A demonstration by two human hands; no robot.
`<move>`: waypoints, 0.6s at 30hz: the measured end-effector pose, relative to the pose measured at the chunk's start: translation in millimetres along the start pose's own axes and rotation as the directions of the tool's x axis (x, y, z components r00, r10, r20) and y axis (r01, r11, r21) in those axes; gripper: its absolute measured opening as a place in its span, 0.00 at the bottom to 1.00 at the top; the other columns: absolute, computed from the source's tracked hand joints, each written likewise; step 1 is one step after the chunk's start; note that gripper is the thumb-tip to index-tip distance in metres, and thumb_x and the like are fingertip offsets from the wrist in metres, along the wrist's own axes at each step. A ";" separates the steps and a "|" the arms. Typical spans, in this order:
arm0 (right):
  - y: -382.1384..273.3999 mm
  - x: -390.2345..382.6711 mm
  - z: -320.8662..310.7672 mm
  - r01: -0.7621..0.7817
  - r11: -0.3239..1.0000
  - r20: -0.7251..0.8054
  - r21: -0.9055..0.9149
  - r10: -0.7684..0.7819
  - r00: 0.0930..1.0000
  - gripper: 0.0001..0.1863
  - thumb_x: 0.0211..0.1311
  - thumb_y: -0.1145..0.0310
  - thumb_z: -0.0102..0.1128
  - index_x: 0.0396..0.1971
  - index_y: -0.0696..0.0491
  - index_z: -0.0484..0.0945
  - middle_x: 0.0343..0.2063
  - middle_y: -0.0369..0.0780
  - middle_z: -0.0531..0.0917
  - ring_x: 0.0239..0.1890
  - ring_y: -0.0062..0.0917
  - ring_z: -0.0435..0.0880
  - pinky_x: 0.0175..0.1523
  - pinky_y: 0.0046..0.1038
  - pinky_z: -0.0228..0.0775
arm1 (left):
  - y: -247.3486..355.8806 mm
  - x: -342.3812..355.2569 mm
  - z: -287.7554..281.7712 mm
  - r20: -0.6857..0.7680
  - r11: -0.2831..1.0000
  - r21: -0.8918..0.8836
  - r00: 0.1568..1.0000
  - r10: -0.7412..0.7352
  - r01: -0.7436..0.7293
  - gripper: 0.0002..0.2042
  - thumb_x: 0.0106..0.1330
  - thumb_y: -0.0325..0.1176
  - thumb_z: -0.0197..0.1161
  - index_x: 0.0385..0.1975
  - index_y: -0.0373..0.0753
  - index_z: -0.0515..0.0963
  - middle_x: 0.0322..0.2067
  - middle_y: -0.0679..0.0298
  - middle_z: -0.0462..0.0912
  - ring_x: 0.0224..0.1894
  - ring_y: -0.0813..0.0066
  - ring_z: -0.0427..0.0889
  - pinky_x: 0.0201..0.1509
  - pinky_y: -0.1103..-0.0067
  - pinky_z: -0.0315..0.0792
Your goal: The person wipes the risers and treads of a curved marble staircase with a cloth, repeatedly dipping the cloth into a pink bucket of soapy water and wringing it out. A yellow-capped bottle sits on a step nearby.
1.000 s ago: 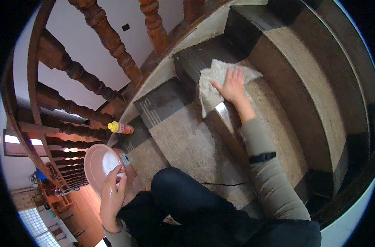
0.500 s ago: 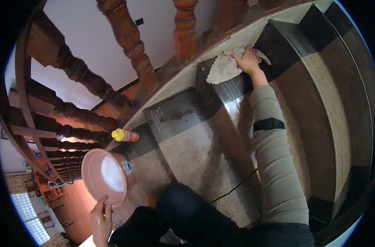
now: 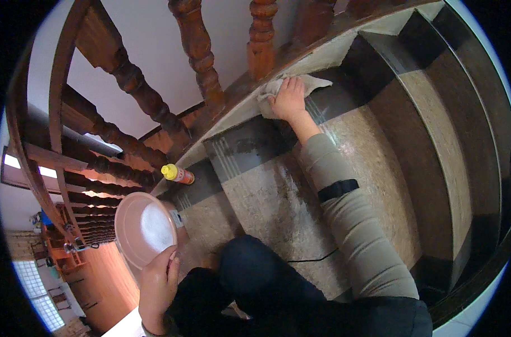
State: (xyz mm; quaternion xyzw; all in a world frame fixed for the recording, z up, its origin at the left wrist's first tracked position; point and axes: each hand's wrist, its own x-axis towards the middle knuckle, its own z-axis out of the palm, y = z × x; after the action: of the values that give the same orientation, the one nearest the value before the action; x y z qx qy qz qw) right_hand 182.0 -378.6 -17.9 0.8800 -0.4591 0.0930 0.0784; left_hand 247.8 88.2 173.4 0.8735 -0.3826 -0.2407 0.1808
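A beige cloth (image 3: 317,83) is covered by the right hand (image 3: 290,100) at the far left end of a stair tread (image 3: 356,129), beside the pale stair skirting (image 3: 331,53); whether it is gripped or only pressed cannot be told. The left hand (image 3: 159,283) is held loosely curled by the near rim of a pink bucket (image 3: 129,224); its grip cannot be made out. A yellow-capped bottle (image 3: 178,174) is seen beyond the bucket.

Shown with right arm (image 3: 367,241) stretched forward and angled leftward; with right hand (image 3: 289,102) palm-down, fingers (image 3: 292,86) close together; with left hand (image 3: 157,285) low, nearer the torso, loosely curled; with knee (image 3: 246,261) bent between.
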 end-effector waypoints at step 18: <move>58.2 -188.3 -73.3 0.025 0.967 0.134 0.255 -0.061 0.989 0.33 0.43 0.65 0.61 0.54 0.55 0.67 0.57 0.53 0.64 0.59 0.51 0.63 0.61 0.43 0.59 | -9.1 -7.0 6.5 0.048 0.999 -0.010 0.998 0.039 -0.038 0.12 0.64 0.33 0.53 0.42 0.33 0.75 0.35 0.43 0.78 0.40 0.46 0.78 0.45 0.66 0.72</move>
State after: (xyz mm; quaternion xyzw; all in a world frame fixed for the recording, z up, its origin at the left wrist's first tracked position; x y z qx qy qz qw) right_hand 21.7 -245.7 12.0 0.8969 -0.4288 0.0869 -0.0650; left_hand 245.3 98.5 165.5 0.8591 -0.4025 -0.2598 0.1802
